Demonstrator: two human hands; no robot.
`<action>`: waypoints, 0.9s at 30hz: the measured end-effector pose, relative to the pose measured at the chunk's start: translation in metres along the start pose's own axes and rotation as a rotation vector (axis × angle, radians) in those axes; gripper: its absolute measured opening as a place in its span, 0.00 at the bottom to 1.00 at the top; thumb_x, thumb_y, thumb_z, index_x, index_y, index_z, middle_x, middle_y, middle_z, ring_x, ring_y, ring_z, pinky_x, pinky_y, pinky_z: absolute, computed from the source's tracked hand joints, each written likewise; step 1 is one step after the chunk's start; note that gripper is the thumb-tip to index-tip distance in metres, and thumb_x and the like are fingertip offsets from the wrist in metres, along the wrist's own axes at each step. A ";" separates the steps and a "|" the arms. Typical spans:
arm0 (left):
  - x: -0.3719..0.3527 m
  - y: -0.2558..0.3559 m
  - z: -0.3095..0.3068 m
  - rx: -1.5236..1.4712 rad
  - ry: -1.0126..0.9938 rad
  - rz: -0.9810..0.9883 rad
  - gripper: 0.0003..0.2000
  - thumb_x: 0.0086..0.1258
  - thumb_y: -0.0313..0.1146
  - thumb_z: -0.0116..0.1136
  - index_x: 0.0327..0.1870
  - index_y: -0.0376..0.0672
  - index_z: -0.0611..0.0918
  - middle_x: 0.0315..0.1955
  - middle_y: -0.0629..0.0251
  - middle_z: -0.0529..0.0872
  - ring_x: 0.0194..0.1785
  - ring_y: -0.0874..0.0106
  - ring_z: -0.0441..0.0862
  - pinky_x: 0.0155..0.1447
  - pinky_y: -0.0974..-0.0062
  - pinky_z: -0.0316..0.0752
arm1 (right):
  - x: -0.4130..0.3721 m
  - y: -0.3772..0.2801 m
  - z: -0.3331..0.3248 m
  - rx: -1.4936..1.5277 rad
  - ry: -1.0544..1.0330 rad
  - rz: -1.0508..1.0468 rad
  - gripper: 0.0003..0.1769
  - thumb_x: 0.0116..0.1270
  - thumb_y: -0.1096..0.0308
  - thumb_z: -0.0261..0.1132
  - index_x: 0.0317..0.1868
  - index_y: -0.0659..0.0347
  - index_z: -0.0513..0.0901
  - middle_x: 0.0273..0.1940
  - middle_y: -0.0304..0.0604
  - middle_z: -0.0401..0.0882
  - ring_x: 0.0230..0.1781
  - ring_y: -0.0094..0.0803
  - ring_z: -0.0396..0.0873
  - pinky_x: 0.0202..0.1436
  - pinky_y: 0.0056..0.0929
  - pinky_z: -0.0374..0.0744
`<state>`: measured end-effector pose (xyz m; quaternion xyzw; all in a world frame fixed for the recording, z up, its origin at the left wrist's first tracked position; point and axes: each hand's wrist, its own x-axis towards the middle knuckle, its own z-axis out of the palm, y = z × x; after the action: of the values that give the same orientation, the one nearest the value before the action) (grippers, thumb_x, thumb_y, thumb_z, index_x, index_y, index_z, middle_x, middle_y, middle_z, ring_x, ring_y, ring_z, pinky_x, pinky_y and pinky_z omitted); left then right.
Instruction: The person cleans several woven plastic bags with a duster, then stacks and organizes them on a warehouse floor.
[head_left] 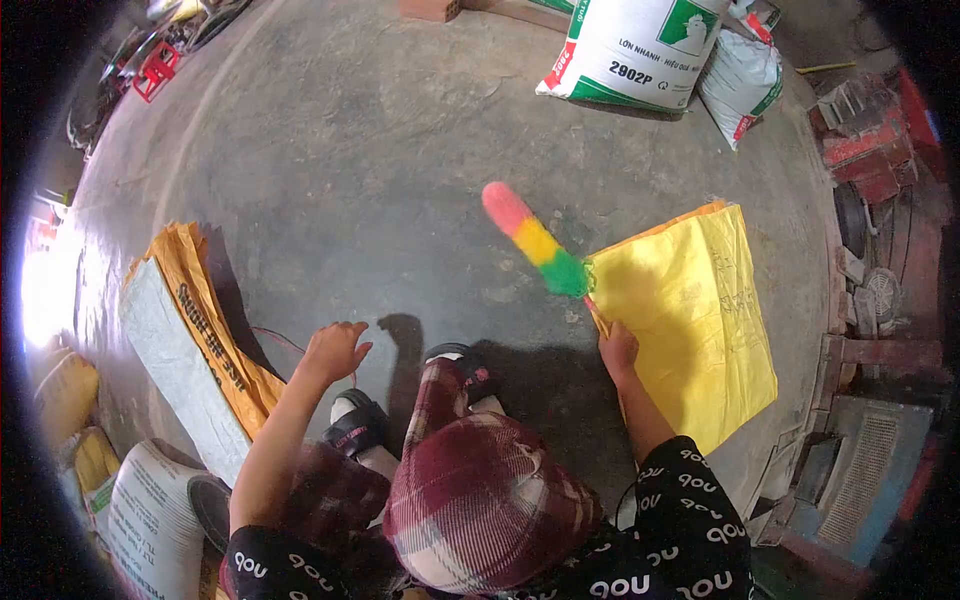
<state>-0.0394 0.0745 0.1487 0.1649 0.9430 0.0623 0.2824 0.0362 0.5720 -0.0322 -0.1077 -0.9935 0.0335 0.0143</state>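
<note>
R hand (618, 348) ctr-right, fingers wrapped on duster (537, 240) handle, over yellow sack (700, 320); L hand (335, 350) lower left, fingers loosely spread.

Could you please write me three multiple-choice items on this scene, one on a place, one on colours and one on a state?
1. Where does the yellow sack lie?
A) flat on the concrete floor
B) on a shelf
C) on a chair

2. Which colours does the duster show, from the tip down?
A) blue, white, red
B) pink, yellow, green
C) all black

3. How is the left hand?
A) clenched round a handle
B) open, holding nothing
C) inside a bag

Answers:
1 A: it is spread on the floor beside the right hand, which grips the duster.
2 B: three bands show in that order.
3 B: its fingers are spread near the orange sacks.
</note>
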 end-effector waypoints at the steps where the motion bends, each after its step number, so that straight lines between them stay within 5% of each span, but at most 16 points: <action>1: 0.000 -0.001 0.003 0.006 0.025 0.007 0.17 0.61 0.40 0.52 0.49 0.42 0.74 0.38 0.50 0.80 0.43 0.53 0.77 0.46 0.59 0.72 | -0.002 -0.003 0.000 0.002 0.001 -0.003 0.12 0.52 0.61 0.62 0.27 0.62 0.73 0.22 0.51 0.76 0.24 0.48 0.77 0.27 0.43 0.74; 7: -0.002 0.002 0.000 -0.012 0.031 -0.040 0.17 0.61 0.39 0.52 0.49 0.43 0.74 0.39 0.51 0.80 0.44 0.53 0.77 0.46 0.59 0.72 | -0.018 -0.005 0.016 -0.005 0.078 -0.119 0.13 0.50 0.60 0.63 0.28 0.60 0.71 0.21 0.49 0.74 0.21 0.48 0.75 0.26 0.44 0.74; 13: -0.015 -0.011 -0.012 0.013 0.033 -0.023 0.17 0.61 0.40 0.52 0.49 0.43 0.75 0.39 0.52 0.80 0.44 0.55 0.77 0.46 0.60 0.72 | -0.014 -0.016 0.000 0.110 0.129 -0.033 0.18 0.54 0.54 0.61 0.34 0.61 0.71 0.25 0.54 0.76 0.25 0.51 0.76 0.27 0.48 0.73; 15: -0.028 -0.025 -0.027 0.029 0.020 -0.040 0.17 0.61 0.40 0.52 0.48 0.43 0.75 0.39 0.53 0.80 0.44 0.56 0.77 0.46 0.60 0.72 | -0.011 -0.022 -0.008 0.134 -0.056 0.168 0.17 0.54 0.57 0.61 0.36 0.60 0.71 0.27 0.55 0.77 0.27 0.55 0.76 0.29 0.50 0.72; 21: -0.098 -0.087 -0.053 0.187 0.053 -0.107 0.16 0.61 0.38 0.52 0.47 0.41 0.77 0.38 0.53 0.80 0.42 0.56 0.77 0.45 0.61 0.73 | 0.001 -0.014 0.007 0.033 0.009 0.153 0.19 0.54 0.55 0.62 0.38 0.61 0.70 0.28 0.55 0.77 0.29 0.54 0.76 0.31 0.49 0.72; 27: -0.197 -0.135 -0.006 -0.086 -0.001 -0.565 0.16 0.61 0.42 0.50 0.46 0.43 0.77 0.34 0.53 0.81 0.40 0.55 0.78 0.43 0.60 0.72 | 0.032 -0.024 -0.013 -0.047 0.006 0.269 0.20 0.54 0.55 0.64 0.36 0.63 0.72 0.27 0.53 0.78 0.28 0.52 0.76 0.30 0.44 0.73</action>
<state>0.0747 -0.1200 0.2260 -0.1166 0.9479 0.0210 0.2956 0.0001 0.5563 -0.0167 -0.2405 -0.9705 0.0116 0.0100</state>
